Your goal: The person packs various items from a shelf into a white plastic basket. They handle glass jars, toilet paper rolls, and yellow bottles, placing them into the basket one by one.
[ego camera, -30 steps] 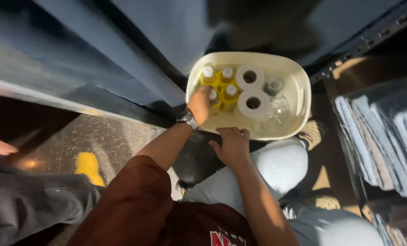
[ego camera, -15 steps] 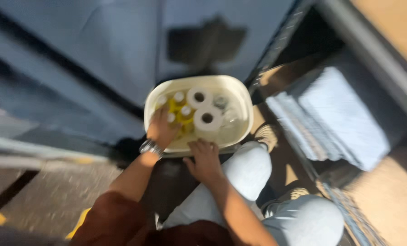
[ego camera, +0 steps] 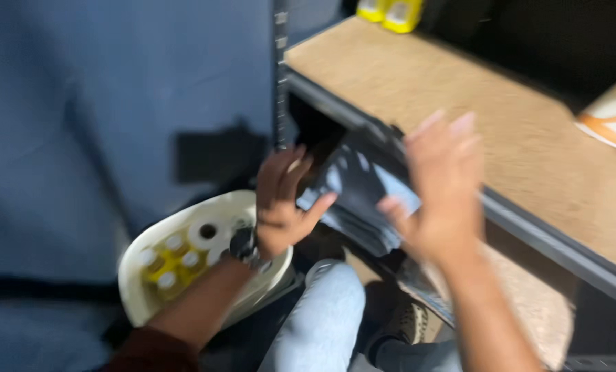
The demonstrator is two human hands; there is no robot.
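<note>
Frame motion-blurred. Left hand raised, fingers spread, holding nothing, fingertips at edge of dark folded cloths stacked on lower shelf. Right hand also spread, palm toward cloths, just beside stack; contact unclear. Wooden shelf board above, metal-edged. Cream tub low left holds yellow bottles and paper rolls. Blue curtain behind.

bottles in tub: small yellow bottles with white caps, clustered at the left of the cream tub
shelf top, far edge: two yellow packages, side by side, cut off by the frame
labels/signs/screens: none legible, view blurred
</note>
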